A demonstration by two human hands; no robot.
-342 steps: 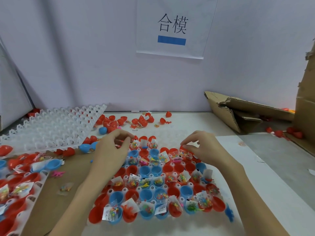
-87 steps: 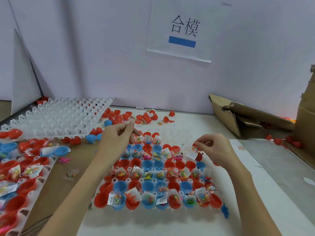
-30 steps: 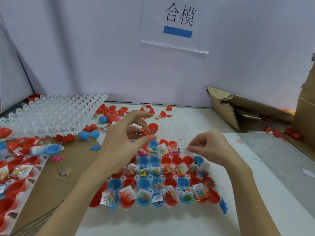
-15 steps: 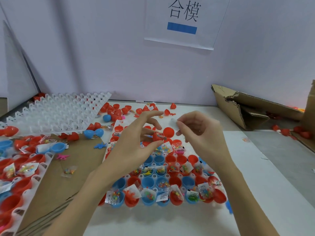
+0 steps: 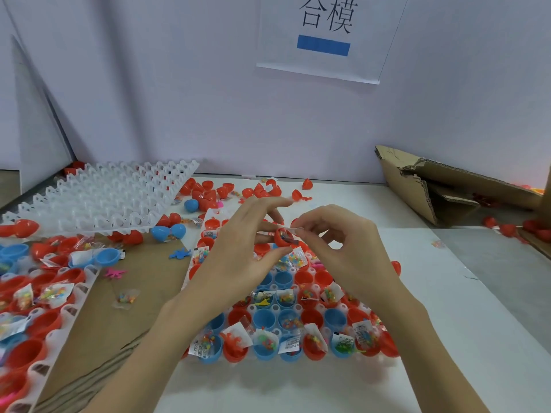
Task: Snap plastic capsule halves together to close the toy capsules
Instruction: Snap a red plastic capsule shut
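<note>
My left hand (image 5: pixel 241 248) pinches a red capsule half (image 5: pixel 283 237) between thumb and fingers, lifted above the far end of the white tray (image 5: pixel 268 310). My right hand (image 5: pixel 343 248) pinches a small clear toy packet (image 5: pixel 293 231) at the mouth of that half. The tray holds several red and blue capsule halves (image 5: pixel 264 318), many with toy packets in them. Part of the tray is hidden behind both hands.
An empty white grid tray (image 5: pixel 98 201) lies at the back left, with loose red halves (image 5: pixel 208 192) and a blue capsule (image 5: pixel 168 231) beside it. Another filled tray (image 5: pixel 32 308) sits at the left edge. Torn cardboard (image 5: pixel 441 186) lies at the back right.
My right hand has come in to the red half that my left hand holds, and now pinches a packet at its opening. Both hands sit a little closer together.
</note>
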